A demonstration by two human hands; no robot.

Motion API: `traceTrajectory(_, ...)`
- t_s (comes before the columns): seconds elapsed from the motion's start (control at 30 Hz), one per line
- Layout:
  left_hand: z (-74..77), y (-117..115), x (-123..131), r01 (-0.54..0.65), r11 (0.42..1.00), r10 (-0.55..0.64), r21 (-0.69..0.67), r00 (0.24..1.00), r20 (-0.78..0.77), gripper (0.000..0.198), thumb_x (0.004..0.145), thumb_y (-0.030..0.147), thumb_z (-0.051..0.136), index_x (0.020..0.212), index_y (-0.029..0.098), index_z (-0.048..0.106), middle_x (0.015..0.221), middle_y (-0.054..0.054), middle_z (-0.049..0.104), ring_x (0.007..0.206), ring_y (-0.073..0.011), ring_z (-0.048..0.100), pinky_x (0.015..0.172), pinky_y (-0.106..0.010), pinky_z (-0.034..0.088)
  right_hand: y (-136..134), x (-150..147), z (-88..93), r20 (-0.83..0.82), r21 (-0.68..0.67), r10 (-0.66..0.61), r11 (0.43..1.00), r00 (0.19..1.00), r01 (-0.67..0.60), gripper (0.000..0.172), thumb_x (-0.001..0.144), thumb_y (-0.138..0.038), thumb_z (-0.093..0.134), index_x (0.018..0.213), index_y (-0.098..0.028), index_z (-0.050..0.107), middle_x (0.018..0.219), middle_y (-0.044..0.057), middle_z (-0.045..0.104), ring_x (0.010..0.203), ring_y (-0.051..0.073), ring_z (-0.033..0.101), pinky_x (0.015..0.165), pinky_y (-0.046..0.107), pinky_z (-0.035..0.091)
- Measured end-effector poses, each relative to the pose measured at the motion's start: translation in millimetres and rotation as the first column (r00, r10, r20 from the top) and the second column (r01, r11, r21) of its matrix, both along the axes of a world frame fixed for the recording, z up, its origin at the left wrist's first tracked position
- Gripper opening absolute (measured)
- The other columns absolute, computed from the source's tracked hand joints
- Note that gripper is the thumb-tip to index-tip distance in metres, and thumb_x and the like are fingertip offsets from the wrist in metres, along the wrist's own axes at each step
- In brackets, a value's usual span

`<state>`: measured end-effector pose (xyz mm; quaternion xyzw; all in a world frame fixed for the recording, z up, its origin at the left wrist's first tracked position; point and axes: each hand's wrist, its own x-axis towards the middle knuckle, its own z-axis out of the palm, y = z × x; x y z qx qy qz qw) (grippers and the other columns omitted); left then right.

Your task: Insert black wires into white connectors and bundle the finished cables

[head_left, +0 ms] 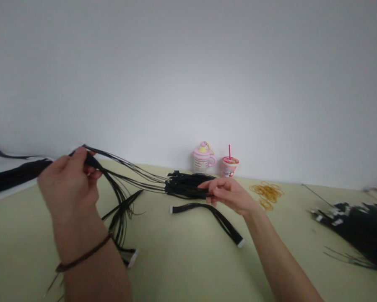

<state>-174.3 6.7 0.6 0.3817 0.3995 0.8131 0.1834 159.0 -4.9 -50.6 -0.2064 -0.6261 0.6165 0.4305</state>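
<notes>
My left hand [73,180], raised at the left, pinches a bunch of thin black wires [117,184]. Some of these wires droop to the table, where a white connector [133,258] shows at one end. Others stretch rightward to a flat stack of black wire harnesses [182,184]. At that stack's right end, my right hand [227,193] has its thumb and fingers closed on black wires; exactly how many strands is hidden. Just below lies a single black wire harness [213,209] with a white connector at each end.
Against the wall stand a pink-and-white lidded mug [201,160] and a small pink cup with a straw [230,167]. Yellow rubber bands [266,193] lie to the right. More black harnesses are piled at far right [358,230] and far left [15,176] on the pale green table [188,260].
</notes>
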Motion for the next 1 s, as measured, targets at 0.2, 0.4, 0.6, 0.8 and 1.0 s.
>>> traceTrajectory(0.2, 5.5, -5, 42, 0.092, 0.990, -0.088, -0.109, 0.995, 0.044, 0.019, 0.078, 0.024, 0.067, 0.064, 0.014, 0.061, 0.055, 0.010, 0.060, 0.049, -0.0024, 0.045, 0.044, -0.015, 0.038, -16, 33, 21.4, -0.268, 0.163, -0.273, 0.932, 0.924, 0.323, 0.027, 0.071, -0.044, 0.078, 0.083, -0.020, 0.075, 0.068, 0.003, 0.070, 0.042, 0.008, 0.054, 0.036, 0.018, 0.039)
traceTrajectory(0.4, 7.7, 1, 86, 0.281, 0.933, -0.317, -0.224, 0.938, -0.144, 0.018, 0.070, 0.024, 0.070, 0.058, 0.013, 0.062, 0.051, 0.003, 0.055, 0.046, -0.0078, 0.049, 0.040, -0.019, 0.041, -32, 30, 30.7, -0.186, 0.309, -0.414, 0.836, 0.891, 0.453, 0.028, 0.075, -0.046, 0.074, 0.067, -0.019, 0.073, 0.066, 0.005, 0.066, 0.055, 0.013, 0.057, 0.048, 0.025, 0.046)
traceTrajectory(0.6, 1.0, -21, 148, 0.597, 0.688, -0.725, -0.413, 0.561, -0.399, 0.023, 0.080, 0.036, 0.064, 0.068, 0.016, 0.060, 0.054, 0.005, 0.050, 0.045, -0.0068, 0.044, 0.040, -0.017, 0.036, -23, 15, 21.2, -0.092, 0.361, -0.488, 0.796, 0.868, 0.486, 0.025, 0.087, -0.042, 0.062, 0.080, -0.021, 0.074, 0.107, 0.008, 0.071, 0.100, 0.020, 0.063, 0.086, 0.033, 0.051)
traceTrajectory(0.8, -10.2, -26, 181, 0.639, 0.642, -0.764, -0.423, 0.487, -0.424, 0.018, 0.083, 0.034, 0.059, 0.079, 0.016, 0.061, 0.066, 0.002, 0.059, 0.053, -0.0095, 0.054, 0.048, -0.021, 0.048, -23, 8, 21.7, -0.063, 0.371, -0.440, 0.823, 0.896, 0.430, 0.019, 0.084, -0.038, 0.065, 0.079, -0.022, 0.074, 0.100, 0.005, 0.070, 0.094, 0.018, 0.062, 0.086, 0.031, 0.049)
traceTrajectory(1.0, -11.1, -28, 179, 0.663, 0.626, -0.774, -0.409, 0.468, -0.426, 0.025, 0.087, 0.039, 0.057, 0.091, 0.016, 0.062, 0.079, -0.003, 0.066, 0.071, -0.0139, 0.063, 0.065, -0.027, 0.055, -16, 7, 19.1, -0.117, 0.248, -0.494, 0.825, 0.861, 0.507, 0.024, 0.081, -0.039, 0.069, 0.068, -0.018, 0.070, 0.063, -0.002, 0.056, 0.061, 0.011, 0.048, 0.061, 0.024, 0.041)
